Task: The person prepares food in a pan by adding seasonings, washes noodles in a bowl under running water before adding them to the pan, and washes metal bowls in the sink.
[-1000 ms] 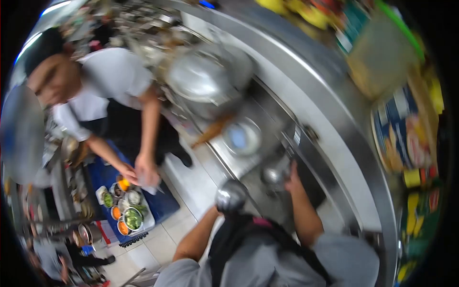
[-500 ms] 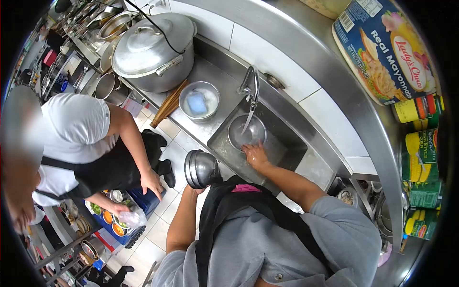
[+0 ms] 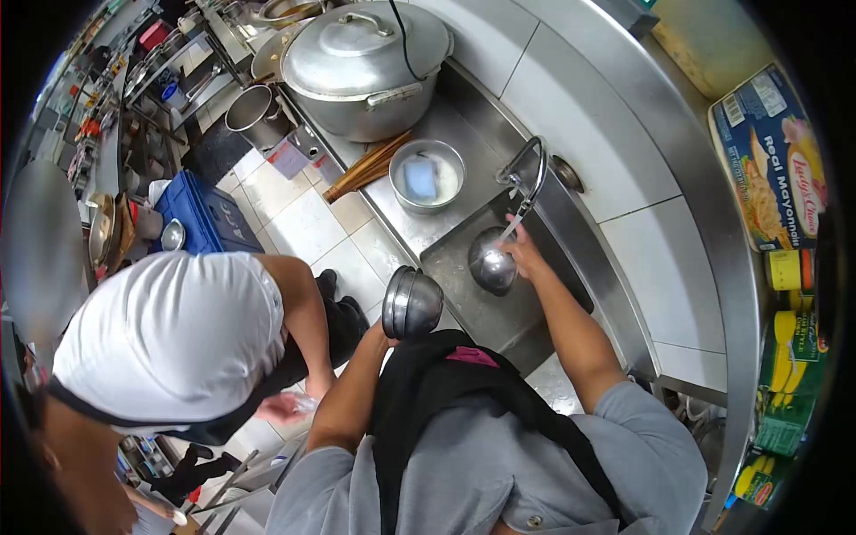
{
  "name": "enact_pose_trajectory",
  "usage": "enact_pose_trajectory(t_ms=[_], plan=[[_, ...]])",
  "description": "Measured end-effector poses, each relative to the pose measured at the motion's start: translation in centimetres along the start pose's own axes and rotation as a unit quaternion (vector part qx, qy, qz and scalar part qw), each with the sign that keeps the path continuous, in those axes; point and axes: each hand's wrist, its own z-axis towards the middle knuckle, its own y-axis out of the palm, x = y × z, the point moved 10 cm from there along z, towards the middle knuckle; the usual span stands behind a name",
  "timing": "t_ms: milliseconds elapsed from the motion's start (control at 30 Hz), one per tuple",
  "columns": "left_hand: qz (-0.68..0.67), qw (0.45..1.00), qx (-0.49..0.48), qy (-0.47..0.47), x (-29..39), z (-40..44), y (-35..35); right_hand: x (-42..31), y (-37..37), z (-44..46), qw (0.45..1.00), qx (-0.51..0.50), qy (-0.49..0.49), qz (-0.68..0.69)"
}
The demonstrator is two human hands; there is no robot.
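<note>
On shelf (image 3: pixel 670 147), "Real Mayonnaise" (image 3: pixel 769 169); bowl (image 3: pixel 490 263) in right hand (image 3: pixel 524 255), stacked bowls (image 3: pixel 413 303) in left hand (image 3: pixel 383 334)

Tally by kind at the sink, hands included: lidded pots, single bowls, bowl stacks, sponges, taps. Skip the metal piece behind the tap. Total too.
Lidded pot: 1
Single bowls: 2 (sponge bowl, rinse bowl at right hand)
Bowl stack: 1, in left hand
Sponge: 1
Tap: 1
Total: 6
</note>
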Motion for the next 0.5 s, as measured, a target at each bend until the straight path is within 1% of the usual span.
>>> enact_pose_trajectory(t_ms=[33, 100, 133, 167, 200, 267, 300, 333, 367, 400, 433, 467, 500], plan=[[-0.005, 0.999, -0.052, -0.009, -0.3, 0.2, 0.2, 0.4, -0.7, 0.8, 1.000, 0.001, 0.002, -0.003], [-0.021, 0.998, -0.051, -0.015, -0.7, 0.2, 0.1, 1.5, -0.6, 2.5, 0.995, -0.099, -0.015, -0.013], [-0.031, 0.998, -0.049, -0.017, -0.8, 0.3, 0.1, 1.6, -0.6, 2.8, 0.995, -0.101, -0.015, -0.017], [-0.029, 1.000, -0.002, -0.009, -0.9, 0.2, -0.8, 1.0, -1.6, 3.6, 0.998, -0.047, -0.033, -0.025], [-0.031, 1.000, -0.003, -0.003, -1.1, 0.0, -0.8, 0.5, -2.5, 4.2, 0.998, 0.006, -0.050, -0.032], [-0.055, 0.998, -0.017, 0.019, -1.7, -0.3, -2.1, -0.2, -3.3, 4.4, 0.987, 0.048, 0.072, -0.133], [-0.027, 0.999, -0.020, 0.019, -3.2, 2.7, -5.9, -0.1, -3.6, 5.3, 0.987, 0.055, 0.085, -0.124], [-0.033, 0.998, 0.000, 0.052, -2.7, 2.0, -5.9, 0.5, -3.9, 6.8, 0.987, 0.050, 0.098, -0.117], [-0.014, 0.998, 0.029, 0.056, -2.5, 0.7, -5.5, 0.9, -3.5, 7.7, 0.990, 0.014, 0.126, -0.066], [0.001, 0.996, 0.061, 0.058, -2.3, -0.9, -5.0, 1.4, -4.5, 10.8, 0.992, -0.076, 0.028, -0.093], [0.012, 0.994, 0.091, 0.057, -2.4, -2.1, -4.6, 0.1, -4.3, 11.0, 0.995, -0.044, 0.042, -0.077], [0.023, 0.992, 0.117, 0.051, -2.7, -2.6, -4.6, 0.1, -4.6, 13.3, 0.995, -0.082, 0.004, -0.050], [0.026, 0.991, 0.120, 0.055, -3.4, -2.9, -6.0, 0.3, -5.5, 14.0, 0.997, -0.078, 0.021, 0.002]])
